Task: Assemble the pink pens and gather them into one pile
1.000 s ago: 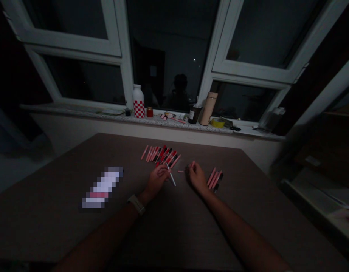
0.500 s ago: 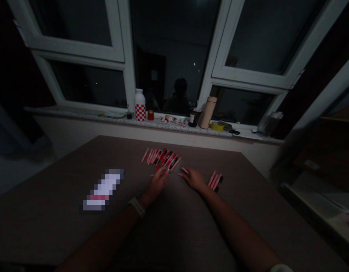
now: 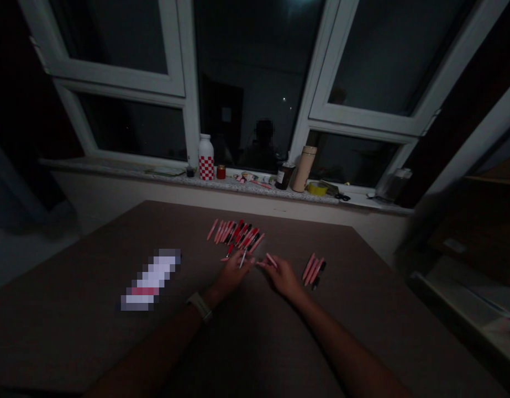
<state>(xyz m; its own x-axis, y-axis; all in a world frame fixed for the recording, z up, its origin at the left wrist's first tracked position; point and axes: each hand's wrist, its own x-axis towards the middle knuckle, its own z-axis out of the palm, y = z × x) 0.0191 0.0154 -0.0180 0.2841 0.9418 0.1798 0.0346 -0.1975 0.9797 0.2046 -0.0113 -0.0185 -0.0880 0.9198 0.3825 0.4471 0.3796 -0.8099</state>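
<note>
Ahead — pink tubes [image 3: 238,235] on a brown tabletop [image 3: 72,331], a speckled windowsill [image 3: 126,171] beyond.

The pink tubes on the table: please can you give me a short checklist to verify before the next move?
1. Left hand holds the thin white stick: ok.
2. Right hand holds a pink tube: ok.
3. Left fingers stay off the row of pink tubes: cannot tell, they are very close.
4. Small group of tubes lies apart from the right hand: ok.
5. Light on the table is enough to see details: not ok, it is dim.
</note>
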